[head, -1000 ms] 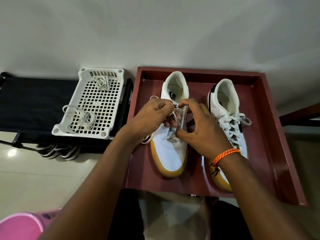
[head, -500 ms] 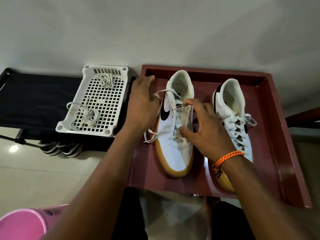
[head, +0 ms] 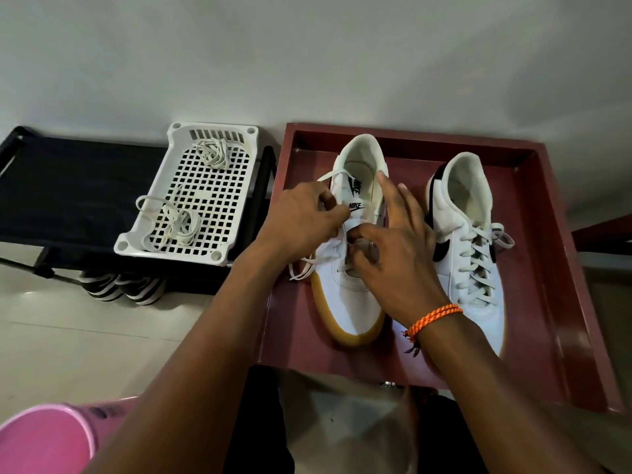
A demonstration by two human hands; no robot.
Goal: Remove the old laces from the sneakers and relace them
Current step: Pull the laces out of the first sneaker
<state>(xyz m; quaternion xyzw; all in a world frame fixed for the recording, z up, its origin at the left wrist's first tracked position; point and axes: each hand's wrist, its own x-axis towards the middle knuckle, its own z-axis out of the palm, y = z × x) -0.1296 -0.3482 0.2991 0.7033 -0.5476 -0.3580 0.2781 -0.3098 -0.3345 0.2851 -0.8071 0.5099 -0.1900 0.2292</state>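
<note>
Two sneakers sit side by side in the red-brown tray (head: 578, 275), toes toward me. From my remote seat I judge the job a little past halfway: the right sneaker (head: 468, 241) looks fully laced, its crossings running up to a loose bow near the collar, while the left sneaker (head: 349, 292) is only partly threaded. Its lace (head: 306, 268) trails off the near side onto the tray floor, and another strand arcs up beside the collar.

My left hand (head: 301, 224) has thumb and fingers curled, pinching the lace just beside the tongue. My right hand (head: 393, 254) works the eyelet area; the thumb and lower fingers curl in as if nipping the lace there, though the pinch itself is hidden, and the index finger stands straight beside the collar.

What is left, as I read it: finish the upper eyelets on the left sneaker, even the ends and tie them.

As for containers, the white perforated basket (head: 178, 248) rests on a black rack left of the tray and holds two loose bundles of off-white laces (head: 178, 224), which I take for the old ones. A pink tub (head: 44, 439) shows at the bottom left corner; its contents I cannot see.
</note>
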